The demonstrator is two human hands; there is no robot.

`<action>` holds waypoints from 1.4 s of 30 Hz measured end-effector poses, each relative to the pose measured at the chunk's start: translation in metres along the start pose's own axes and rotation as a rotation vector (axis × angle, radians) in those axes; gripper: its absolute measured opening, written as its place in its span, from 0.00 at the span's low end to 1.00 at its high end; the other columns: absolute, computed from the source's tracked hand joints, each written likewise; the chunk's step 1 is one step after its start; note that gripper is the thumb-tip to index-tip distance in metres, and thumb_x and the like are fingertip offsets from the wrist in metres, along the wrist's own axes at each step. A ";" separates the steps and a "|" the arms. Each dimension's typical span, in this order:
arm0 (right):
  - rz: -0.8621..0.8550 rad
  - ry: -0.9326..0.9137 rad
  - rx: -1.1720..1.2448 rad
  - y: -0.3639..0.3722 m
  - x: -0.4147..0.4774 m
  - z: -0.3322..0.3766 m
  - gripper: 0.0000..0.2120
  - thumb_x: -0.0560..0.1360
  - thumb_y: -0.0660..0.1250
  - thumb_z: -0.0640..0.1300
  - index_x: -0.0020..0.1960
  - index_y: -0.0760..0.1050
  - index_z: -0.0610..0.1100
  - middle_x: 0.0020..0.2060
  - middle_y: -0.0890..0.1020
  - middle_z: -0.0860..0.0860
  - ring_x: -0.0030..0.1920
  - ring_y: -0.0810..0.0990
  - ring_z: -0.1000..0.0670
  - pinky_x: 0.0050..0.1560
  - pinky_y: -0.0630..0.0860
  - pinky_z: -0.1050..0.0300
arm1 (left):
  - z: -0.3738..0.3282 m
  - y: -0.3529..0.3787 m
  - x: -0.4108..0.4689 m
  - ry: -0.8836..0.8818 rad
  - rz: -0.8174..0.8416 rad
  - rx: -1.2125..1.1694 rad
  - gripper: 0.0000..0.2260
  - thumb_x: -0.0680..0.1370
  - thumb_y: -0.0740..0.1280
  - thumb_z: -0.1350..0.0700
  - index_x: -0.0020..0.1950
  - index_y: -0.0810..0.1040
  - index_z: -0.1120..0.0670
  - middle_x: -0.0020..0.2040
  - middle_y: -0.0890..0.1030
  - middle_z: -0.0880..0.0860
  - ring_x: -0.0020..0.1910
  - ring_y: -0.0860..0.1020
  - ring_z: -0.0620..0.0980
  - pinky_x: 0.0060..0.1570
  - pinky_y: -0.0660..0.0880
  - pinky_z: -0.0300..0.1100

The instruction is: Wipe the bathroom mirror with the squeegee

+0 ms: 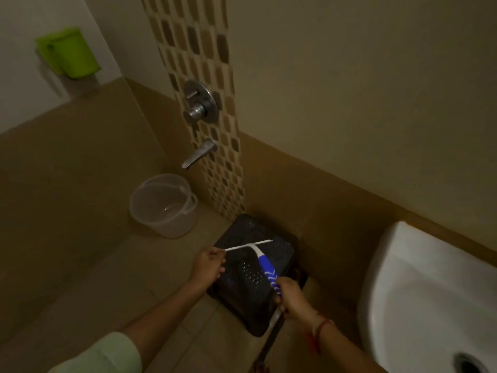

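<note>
The squeegee (265, 262) has a thin white blade and a blue-and-white handle. It hangs low over a black perforated stool (250, 281) on the floor. My right hand (291, 298) is closed around the lower end of the handle. My left hand (208, 266) pinches the left tip of the white blade. No mirror is in view.
A white washbasin (430, 300) juts out at the lower right. A clear plastic bucket (164, 205) stands on the floor under a wall tap (197, 154) and a mixer valve (200, 106). A green mug (71, 53) hangs on the left wall. A dark pole (270, 343) leans below my right hand.
</note>
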State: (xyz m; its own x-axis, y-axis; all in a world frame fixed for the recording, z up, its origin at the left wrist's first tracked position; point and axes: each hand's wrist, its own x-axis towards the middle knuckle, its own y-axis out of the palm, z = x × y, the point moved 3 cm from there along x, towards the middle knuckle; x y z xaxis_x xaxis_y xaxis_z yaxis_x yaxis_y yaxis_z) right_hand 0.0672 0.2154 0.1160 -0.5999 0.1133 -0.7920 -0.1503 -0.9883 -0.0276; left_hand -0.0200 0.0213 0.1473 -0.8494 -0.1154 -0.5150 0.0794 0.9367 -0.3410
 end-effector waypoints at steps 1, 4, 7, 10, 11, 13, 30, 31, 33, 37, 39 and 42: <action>0.002 0.029 0.035 0.006 0.017 0.000 0.13 0.79 0.53 0.47 0.40 0.72 0.44 0.21 0.71 0.50 0.21 0.68 0.54 0.23 0.65 0.62 | 0.003 0.002 0.011 0.000 0.021 0.016 0.09 0.80 0.60 0.59 0.39 0.71 0.52 0.34 0.74 0.51 0.27 0.71 0.47 0.27 0.66 0.36; -0.009 0.070 0.079 0.019 0.064 0.002 0.13 0.78 0.55 0.48 0.40 0.74 0.44 0.23 0.74 0.51 0.27 0.70 0.51 0.27 0.70 0.58 | 0.009 0.011 0.037 0.045 0.096 0.080 0.09 0.79 0.60 0.59 0.40 0.72 0.51 0.35 0.75 0.50 0.28 0.72 0.45 0.25 0.68 0.34; -0.039 0.080 0.135 0.027 0.105 0.006 0.13 0.77 0.56 0.46 0.35 0.70 0.46 0.16 0.71 0.55 0.23 0.65 0.54 0.22 0.59 0.64 | 0.017 0.021 0.057 0.109 0.156 0.146 0.09 0.78 0.62 0.61 0.40 0.73 0.50 0.36 0.77 0.51 0.29 0.75 0.45 0.26 0.70 0.30; -0.040 0.114 0.176 0.035 0.140 0.003 0.11 0.76 0.56 0.45 0.35 0.69 0.47 0.19 0.72 0.55 0.21 0.65 0.56 0.21 0.59 0.65 | 0.028 0.027 0.078 0.140 0.194 0.182 0.09 0.77 0.62 0.62 0.40 0.73 0.49 0.36 0.78 0.51 0.29 0.76 0.45 0.30 0.70 0.34; -0.041 0.124 0.160 0.037 0.147 0.001 0.10 0.76 0.56 0.45 0.36 0.69 0.47 0.23 0.72 0.53 0.21 0.65 0.56 0.21 0.60 0.66 | 0.032 0.028 0.083 0.141 0.191 0.179 0.09 0.77 0.62 0.62 0.40 0.73 0.49 0.36 0.77 0.50 0.29 0.75 0.45 0.31 0.70 0.35; -0.041 0.140 0.136 0.041 0.156 -0.006 0.09 0.77 0.56 0.47 0.40 0.70 0.47 0.29 0.72 0.51 0.24 0.67 0.55 0.19 0.63 0.66 | 0.042 0.029 0.090 0.132 0.178 0.167 0.09 0.78 0.63 0.60 0.40 0.73 0.48 0.35 0.77 0.50 0.28 0.75 0.44 0.31 0.70 0.36; -0.171 -0.017 -0.332 0.044 0.197 -0.080 0.09 0.74 0.66 0.40 0.50 0.80 0.36 0.49 0.83 0.40 0.50 0.80 0.44 0.45 0.72 0.64 | 0.145 0.030 0.063 0.102 0.237 0.337 0.06 0.76 0.65 0.62 0.41 0.75 0.53 0.33 0.75 0.49 0.32 0.74 0.48 0.37 0.71 0.41; -0.172 -0.018 -0.326 0.044 0.198 -0.080 0.09 0.74 0.66 0.39 0.50 0.80 0.36 0.50 0.82 0.39 0.52 0.79 0.42 0.49 0.73 0.59 | 0.145 0.032 0.062 0.100 0.237 0.327 0.05 0.76 0.65 0.62 0.42 0.75 0.54 0.34 0.76 0.49 0.32 0.74 0.46 0.38 0.72 0.41; -0.153 -0.022 -0.302 0.043 0.196 -0.081 0.09 0.74 0.66 0.38 0.50 0.80 0.35 0.51 0.82 0.38 0.54 0.79 0.41 0.56 0.73 0.53 | 0.142 0.033 0.061 0.108 0.240 0.326 0.04 0.76 0.65 0.62 0.42 0.75 0.54 0.33 0.76 0.47 0.31 0.73 0.43 0.37 0.71 0.40; -0.127 -0.043 -0.204 0.041 0.176 -0.076 0.10 0.74 0.65 0.37 0.52 0.79 0.34 0.51 0.82 0.38 0.53 0.79 0.41 0.56 0.75 0.51 | 0.122 0.034 0.051 0.130 0.195 0.313 0.09 0.77 0.63 0.62 0.39 0.74 0.50 0.31 0.76 0.47 0.28 0.73 0.40 0.29 0.69 0.32; -0.139 -0.049 -0.123 0.040 0.154 -0.071 0.10 0.74 0.64 0.37 0.52 0.79 0.35 0.47 0.82 0.41 0.44 0.79 0.46 0.43 0.76 0.56 | 0.108 0.034 0.038 0.153 0.168 0.289 0.10 0.77 0.63 0.63 0.38 0.73 0.50 0.32 0.75 0.48 0.27 0.73 0.40 0.29 0.69 0.31; -0.127 -0.069 0.041 0.039 0.113 -0.062 0.09 0.75 0.63 0.37 0.51 0.79 0.37 0.39 0.79 0.45 0.34 0.74 0.52 0.31 0.69 0.62 | 0.083 0.034 0.009 0.161 0.138 0.256 0.07 0.77 0.63 0.63 0.41 0.74 0.53 0.33 0.75 0.50 0.30 0.74 0.47 0.35 0.71 0.39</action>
State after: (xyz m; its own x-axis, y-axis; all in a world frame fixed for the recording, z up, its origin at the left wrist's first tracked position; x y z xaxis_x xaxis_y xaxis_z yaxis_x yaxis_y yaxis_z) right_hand 0.0425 0.1832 -0.0125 -0.6266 0.2457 -0.7396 -0.2601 -0.9605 -0.0988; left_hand 0.0187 0.0250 0.0655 -0.8914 0.0800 -0.4462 0.3111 0.8239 -0.4737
